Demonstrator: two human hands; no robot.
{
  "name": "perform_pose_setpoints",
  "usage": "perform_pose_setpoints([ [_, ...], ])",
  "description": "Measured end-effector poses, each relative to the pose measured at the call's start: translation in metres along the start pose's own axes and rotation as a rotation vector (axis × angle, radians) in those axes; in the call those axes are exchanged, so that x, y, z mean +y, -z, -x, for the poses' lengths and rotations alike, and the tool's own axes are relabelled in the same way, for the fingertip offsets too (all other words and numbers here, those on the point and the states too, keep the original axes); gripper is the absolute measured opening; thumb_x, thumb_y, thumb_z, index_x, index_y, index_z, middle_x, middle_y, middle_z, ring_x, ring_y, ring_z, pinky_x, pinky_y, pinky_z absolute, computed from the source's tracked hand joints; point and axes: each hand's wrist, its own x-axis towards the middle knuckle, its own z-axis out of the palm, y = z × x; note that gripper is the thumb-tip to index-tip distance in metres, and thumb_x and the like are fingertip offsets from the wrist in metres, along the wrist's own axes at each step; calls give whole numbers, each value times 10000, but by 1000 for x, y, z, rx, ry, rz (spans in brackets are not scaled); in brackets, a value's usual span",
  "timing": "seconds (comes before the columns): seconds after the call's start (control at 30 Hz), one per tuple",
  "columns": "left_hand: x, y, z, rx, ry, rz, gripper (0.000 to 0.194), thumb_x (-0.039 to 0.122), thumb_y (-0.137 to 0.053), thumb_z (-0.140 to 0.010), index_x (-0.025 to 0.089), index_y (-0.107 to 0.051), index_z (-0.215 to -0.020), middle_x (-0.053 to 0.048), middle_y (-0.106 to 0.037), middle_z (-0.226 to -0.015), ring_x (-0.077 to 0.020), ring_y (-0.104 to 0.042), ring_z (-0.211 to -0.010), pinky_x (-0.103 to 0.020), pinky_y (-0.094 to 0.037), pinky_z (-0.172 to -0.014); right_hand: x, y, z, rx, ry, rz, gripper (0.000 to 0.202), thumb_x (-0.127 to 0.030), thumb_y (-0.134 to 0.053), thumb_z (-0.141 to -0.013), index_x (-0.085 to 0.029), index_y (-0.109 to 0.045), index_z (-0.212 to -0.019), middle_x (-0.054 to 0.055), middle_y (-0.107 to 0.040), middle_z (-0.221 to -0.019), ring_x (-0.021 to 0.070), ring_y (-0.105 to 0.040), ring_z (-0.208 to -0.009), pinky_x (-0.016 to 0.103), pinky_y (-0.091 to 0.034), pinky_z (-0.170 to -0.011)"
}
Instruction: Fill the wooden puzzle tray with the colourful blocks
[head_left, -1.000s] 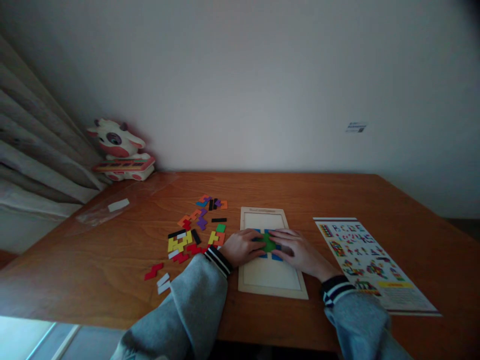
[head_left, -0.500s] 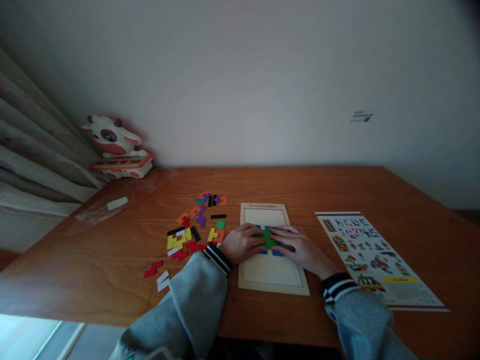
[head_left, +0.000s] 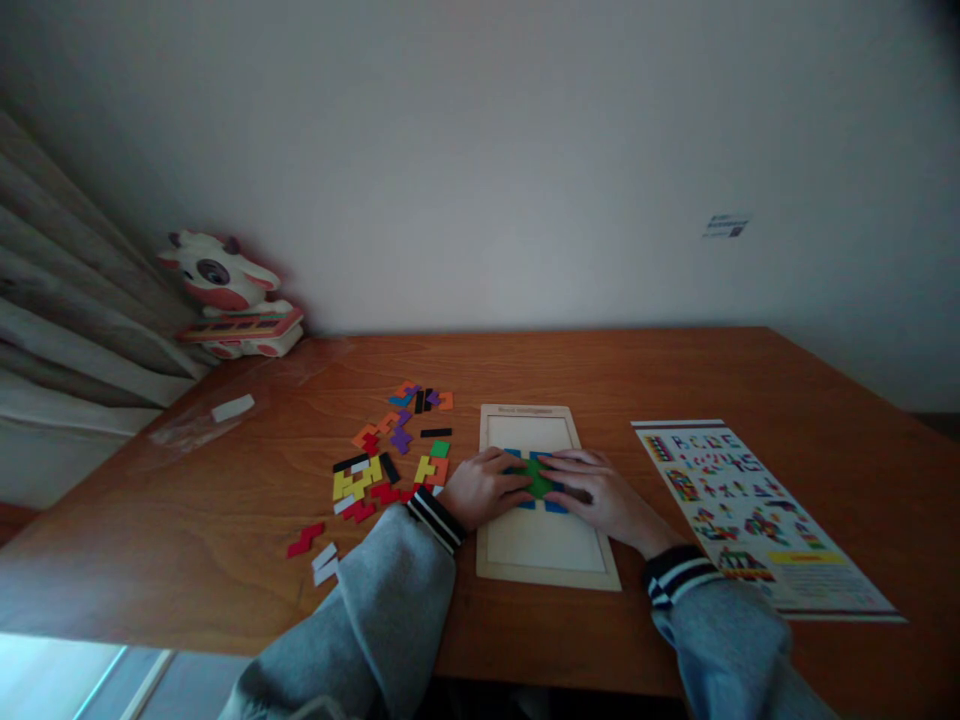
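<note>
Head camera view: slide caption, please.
Left hand and right hand on green and blue pieces inside a framed board, a printed sheet to the right.

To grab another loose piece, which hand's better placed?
Probably left. The left hand is nearer the loose pieces, which lie to its left; the right hand, over the right of the board, would likely have to reach across. Both hands are at the green piece.

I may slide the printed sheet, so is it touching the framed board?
Apart. The head view shows brown tabletop between the printed sheet and the framed board, a gap that is plain beyond the right hand.
</note>
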Motion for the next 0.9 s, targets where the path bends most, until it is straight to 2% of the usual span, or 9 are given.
perform_pose_setpoints([
  [0.9, -3, -8, 2, 51, -32, 2, 318, 413, -529, -994, 171, -716, -1082, -79, -718, -1150, -207, -640, -1073, -353, -550, -977, 3, -2, 0, 56, -14, -65, 306, -371, -691, -888, -320, -715, -1188, 28, -701, -1259, 265, -611, -1180, 497, -502, -1005],
])
